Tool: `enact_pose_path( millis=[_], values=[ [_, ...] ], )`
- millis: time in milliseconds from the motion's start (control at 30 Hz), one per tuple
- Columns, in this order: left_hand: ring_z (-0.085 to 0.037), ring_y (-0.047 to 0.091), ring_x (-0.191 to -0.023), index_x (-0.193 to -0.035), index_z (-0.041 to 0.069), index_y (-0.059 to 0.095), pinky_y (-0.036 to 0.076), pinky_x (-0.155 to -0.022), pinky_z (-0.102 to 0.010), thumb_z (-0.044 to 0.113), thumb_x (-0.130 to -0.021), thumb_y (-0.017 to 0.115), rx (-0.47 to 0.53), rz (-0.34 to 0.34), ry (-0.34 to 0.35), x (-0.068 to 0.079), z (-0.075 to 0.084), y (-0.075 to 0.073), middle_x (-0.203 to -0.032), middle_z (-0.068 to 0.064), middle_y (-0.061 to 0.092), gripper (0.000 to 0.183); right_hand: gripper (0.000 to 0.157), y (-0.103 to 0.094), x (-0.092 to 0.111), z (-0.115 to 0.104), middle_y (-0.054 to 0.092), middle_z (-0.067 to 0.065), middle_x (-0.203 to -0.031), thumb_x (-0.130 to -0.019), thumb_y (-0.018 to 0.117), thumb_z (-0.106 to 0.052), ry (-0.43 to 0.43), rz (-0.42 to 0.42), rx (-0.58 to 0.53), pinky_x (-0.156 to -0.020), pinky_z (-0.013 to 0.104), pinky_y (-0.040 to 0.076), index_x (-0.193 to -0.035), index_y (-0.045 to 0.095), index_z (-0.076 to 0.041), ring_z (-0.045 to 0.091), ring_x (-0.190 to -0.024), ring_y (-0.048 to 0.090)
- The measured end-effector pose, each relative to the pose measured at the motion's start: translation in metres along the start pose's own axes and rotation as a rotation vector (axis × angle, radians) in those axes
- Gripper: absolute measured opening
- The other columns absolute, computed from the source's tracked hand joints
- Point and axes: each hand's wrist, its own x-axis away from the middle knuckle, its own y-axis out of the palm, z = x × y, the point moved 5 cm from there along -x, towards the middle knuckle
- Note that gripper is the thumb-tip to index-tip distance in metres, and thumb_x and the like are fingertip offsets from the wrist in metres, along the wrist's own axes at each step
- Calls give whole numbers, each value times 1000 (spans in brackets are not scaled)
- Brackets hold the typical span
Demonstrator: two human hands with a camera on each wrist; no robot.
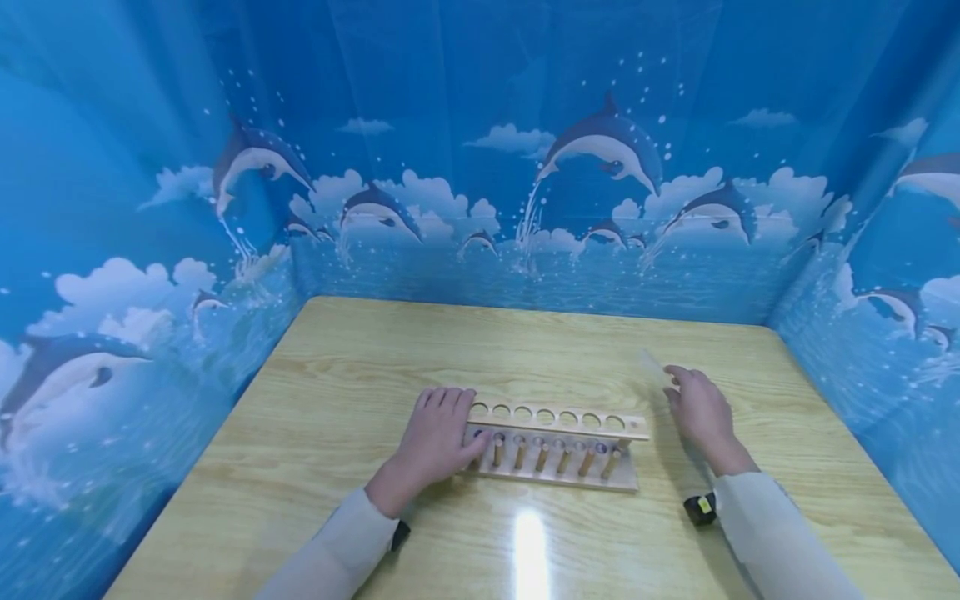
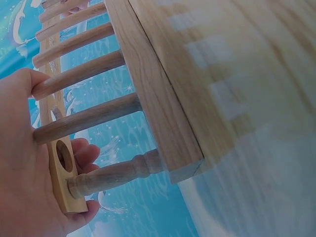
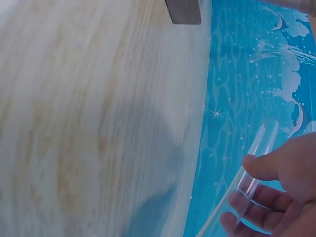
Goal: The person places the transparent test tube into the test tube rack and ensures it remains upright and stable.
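A wooden test tube rack (image 1: 634, 427) stands on the table, with a row of round holes along its top bar and upright pegs in front. My left hand (image 1: 437, 440) grips its left end; in the left wrist view, that hand (image 2: 19, 163) has fingers behind the rack's top bar (image 2: 58, 190) and its thumb by the pegs. To the right of the rack, my right hand (image 1: 702, 414) holds a clear test tube (image 1: 651, 362). The right wrist view shows the tube (image 3: 265, 138) tilted between thumb and fingers. No tubes are visible in the rack's holes.
The rack stands on a light wood-grain table (image 1: 360, 350) with a bright light reflection near its front. Blue curtains (image 1: 465, 83) printed with dolphins and clouds enclose the back and both sides. A black wrist device (image 1: 701, 509) sits at the right cuff.
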Motion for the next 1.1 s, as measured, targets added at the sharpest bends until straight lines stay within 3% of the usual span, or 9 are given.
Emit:
enact_pose_path(
  millis=[300, 833, 1100],
  values=[
    [-32, 49, -122, -138, 4, 46, 31, -109, -51, 54, -94, 49, -15, 15, -1, 0, 0, 1, -130, -15, 54, 67, 36, -5, 0, -5, 61, 28, -106, -92, 60, -4, -24, 82, -41, -68, 54, 50, -127, 54, 4, 41, -88, 61],
    [-31, 49, -122, -138, 3, 47, 31, -109, -50, 53, -94, 48, -19, 20, -5, 0, 0, 1, -130, -14, 55, 67, 35, -18, 7, -25, 62, 26, -106, -92, 62, -2, -109, 231, -104, -74, 56, 50, -126, 54, 5, 42, -94, 62],
    [-31, 49, -122, -138, 3, 47, 31, -109, -50, 53, -93, 49, -17, 17, -6, 0, 0, 0, -131, -14, 55, 67, 34, -21, 8, -32, 62, 25, -107, -93, 61, -2, -115, 298, -231, -77, 54, 52, -126, 55, 6, 39, -92, 63]
  ],
)
